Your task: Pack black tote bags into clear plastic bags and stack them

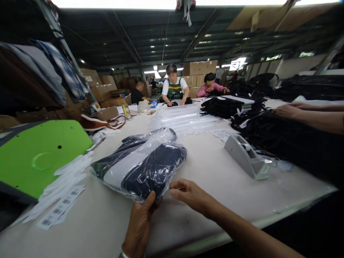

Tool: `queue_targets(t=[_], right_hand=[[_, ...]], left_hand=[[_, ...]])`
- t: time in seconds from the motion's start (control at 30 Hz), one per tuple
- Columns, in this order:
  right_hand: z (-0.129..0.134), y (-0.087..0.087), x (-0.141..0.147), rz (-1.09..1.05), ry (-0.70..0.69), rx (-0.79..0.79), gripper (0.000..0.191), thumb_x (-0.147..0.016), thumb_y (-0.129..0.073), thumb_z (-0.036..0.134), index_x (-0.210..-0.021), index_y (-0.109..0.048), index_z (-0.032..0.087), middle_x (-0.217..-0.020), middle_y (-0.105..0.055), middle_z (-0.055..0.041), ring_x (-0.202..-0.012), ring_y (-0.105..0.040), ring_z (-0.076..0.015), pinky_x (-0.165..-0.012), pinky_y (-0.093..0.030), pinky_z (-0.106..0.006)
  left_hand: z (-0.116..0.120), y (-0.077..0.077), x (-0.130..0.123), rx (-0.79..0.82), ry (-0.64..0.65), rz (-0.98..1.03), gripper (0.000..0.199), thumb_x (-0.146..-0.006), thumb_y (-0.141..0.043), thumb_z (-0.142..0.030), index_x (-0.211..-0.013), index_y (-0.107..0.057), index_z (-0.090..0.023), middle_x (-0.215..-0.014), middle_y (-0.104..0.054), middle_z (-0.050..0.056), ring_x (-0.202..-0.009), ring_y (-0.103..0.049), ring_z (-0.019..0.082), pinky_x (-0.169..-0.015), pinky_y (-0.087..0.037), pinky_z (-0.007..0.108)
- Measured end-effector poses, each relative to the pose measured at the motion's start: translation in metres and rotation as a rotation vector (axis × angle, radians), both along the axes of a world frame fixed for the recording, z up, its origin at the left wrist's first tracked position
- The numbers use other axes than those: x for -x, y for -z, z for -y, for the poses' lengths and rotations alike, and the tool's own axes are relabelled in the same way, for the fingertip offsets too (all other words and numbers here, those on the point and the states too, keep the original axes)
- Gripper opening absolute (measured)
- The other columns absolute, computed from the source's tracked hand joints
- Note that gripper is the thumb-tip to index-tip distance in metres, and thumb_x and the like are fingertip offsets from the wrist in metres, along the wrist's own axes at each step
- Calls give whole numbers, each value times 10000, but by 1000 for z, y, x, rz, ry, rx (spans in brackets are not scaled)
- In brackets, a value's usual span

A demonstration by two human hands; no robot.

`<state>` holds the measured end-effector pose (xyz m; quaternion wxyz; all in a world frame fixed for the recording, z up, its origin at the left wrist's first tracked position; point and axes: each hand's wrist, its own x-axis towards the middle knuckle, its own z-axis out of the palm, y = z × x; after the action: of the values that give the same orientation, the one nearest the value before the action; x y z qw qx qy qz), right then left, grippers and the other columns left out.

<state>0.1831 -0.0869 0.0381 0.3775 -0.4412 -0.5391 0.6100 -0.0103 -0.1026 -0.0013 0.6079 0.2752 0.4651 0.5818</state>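
A clear plastic bag point(150, 168) lies on the table in front of me, with a folded black fabric item and a broad white strip inside. My left hand point(141, 222) grips the bag's near corner, thumb on top and the other fingers mostly hidden beneath. Just right of that corner is my right hand point(190, 195), its fingers bent and a gap between thumb and forefinger. Its fingertips come close to the bag's edge; whether they touch it I cannot tell. Farther right stands a grey tape dispenser point(247, 157).
Flat clear plastic bags point(182, 116) lie beyond the bagged item. At left are a green machine panel point(45, 154) and barcode labels point(60, 208). Black fabric items point(233, 104) are piled right, near a co-worker's hands point(288, 110). Other people point(174, 87) work across the table point(209, 215).
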Motion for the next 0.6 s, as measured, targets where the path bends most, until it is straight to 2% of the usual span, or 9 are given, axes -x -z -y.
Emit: queue_targets(t=[0.1, 0.2, 0.27, 0.33, 0.43, 0.5, 0.6], right_hand=[[2, -18, -86, 218, 196, -74, 390, -777, -688, 509, -969, -710, 170, -914, -713, -56, -848, -650, -210, -777, -473, -318], [7, -32, -191, 513, 603, -192, 401, -805, -613, 529, -968, -707, 175, -870, -717, -64, -835, -660, -222, -769, -471, -320], [11, -35, -252, 754, 845, -265, 355, -811, -593, 504, -930, -722, 195, -868, -727, -63, -836, -652, -226, -769, -455, -317], [11, -31, -295, 862, 947, -223, 288, -785, -629, 460, -862, -740, 206, -863, -736, -60, -831, -644, -222, -742, -439, -300], [1, -18, -322, 756, 930, -51, 246, -735, -686, 410, -742, -738, 169, -724, -711, -57, -698, -613, -186, -625, -420, -268], [-9, -10, -323, 659, 902, 5, 253, -727, -701, 391, -728, -728, 139, -646, -682, -43, -596, -575, -149, -554, -402, -246], [-26, -4, -315, 554, 909, -2, 225, -707, -735, 322, -790, -710, 114, -639, -683, -32, -563, -575, -123, -533, -415, -224]], left_hand=[[-6, 4, 7, 88, -38, -51, 500, -596, -903, -366, -987, -701, -130, -900, -759, 45, -730, -713, 190, -647, -597, 258], [-15, 16, 15, 182, -71, -48, 570, -510, -931, -327, -991, -696, -131, -870, -764, 42, -694, -724, 228, -582, -616, 284], [-21, 25, 19, 233, -56, -25, 569, -505, -927, -305, -998, -696, -136, -900, -768, 47, -711, -733, 249, -591, -632, 305], [-25, 31, 20, 276, -29, -11, 512, -514, -916, -287, -961, -709, -147, -911, -769, 46, -713, -734, 251, -600, -640, 311], [-25, 33, 19, 281, 1, -6, 406, -527, -903, -264, -887, -732, -189, -923, -771, 36, -717, -730, 249, -620, -644, 322], [-23, 32, 18, 253, 23, -17, 389, -515, -903, -255, -869, -743, -225, -959, -773, 26, -769, -733, 270, -664, -649, 350], [-21, 30, 21, 200, 69, -83, 385, -495, -899, -247, -851, -753, -242, -1006, -769, 19, -987, -706, 330, -803, -635, 413]])
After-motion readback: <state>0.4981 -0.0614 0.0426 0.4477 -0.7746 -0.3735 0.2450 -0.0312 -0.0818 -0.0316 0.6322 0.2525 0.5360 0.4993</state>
